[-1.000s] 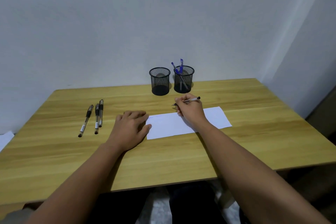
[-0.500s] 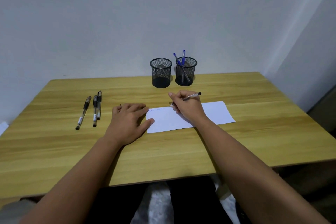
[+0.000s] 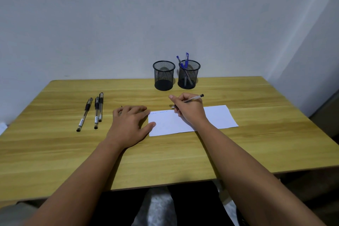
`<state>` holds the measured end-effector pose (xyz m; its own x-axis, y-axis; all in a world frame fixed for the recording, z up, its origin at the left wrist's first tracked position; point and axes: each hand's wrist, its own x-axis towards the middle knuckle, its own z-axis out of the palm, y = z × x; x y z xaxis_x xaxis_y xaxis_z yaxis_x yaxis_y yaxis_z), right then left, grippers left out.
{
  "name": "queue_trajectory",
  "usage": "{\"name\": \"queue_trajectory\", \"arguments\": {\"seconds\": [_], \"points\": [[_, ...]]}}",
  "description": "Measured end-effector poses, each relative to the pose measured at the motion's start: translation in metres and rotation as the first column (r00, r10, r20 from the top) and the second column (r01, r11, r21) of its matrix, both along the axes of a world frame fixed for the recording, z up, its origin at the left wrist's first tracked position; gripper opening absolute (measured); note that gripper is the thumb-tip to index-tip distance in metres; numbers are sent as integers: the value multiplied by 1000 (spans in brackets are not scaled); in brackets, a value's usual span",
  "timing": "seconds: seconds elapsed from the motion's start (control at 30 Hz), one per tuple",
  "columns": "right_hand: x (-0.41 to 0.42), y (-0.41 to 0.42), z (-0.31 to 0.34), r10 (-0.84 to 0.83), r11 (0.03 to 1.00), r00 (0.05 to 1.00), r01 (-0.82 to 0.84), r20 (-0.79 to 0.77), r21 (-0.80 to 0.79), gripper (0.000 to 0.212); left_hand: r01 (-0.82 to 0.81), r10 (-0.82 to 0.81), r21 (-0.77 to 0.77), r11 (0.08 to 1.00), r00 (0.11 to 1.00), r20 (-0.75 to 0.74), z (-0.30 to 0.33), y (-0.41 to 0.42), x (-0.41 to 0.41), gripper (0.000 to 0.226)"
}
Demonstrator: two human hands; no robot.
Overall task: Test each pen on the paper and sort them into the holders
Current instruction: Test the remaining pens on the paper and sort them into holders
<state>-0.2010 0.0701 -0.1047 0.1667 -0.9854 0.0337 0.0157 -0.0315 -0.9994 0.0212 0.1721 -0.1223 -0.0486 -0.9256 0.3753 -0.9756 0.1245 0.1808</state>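
Right hand (image 3: 190, 110) grip still clasps pen (image 3: 194, 98), index finger seemingly lifted since.

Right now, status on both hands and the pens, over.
Right hand holds pen, tip at paper top edge. Left hand flat, pinning paper's left edge. Three black pens untested; left holder empty, right holder has blue pens. Nothing blocking.

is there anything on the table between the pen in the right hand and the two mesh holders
Nothing visible. The pen in the right hand sits just in front of the holders, with only bare table between them. The three loose pens lie far to the left.
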Motion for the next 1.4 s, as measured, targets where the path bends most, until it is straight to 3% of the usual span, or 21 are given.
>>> {"name": "queue_trajectory", "arguments": {"seconds": [0.97,1.4], "points": [[0,0,-5,-21,998,981,8,-194,-68,36,-8,8,10,1000,1000,0,3,0,-1,62],[1,0,-8,-25,996,982,8,-186,-92,44,1,-1,6,1000,1000,-15,4,2,-2,60]]}}
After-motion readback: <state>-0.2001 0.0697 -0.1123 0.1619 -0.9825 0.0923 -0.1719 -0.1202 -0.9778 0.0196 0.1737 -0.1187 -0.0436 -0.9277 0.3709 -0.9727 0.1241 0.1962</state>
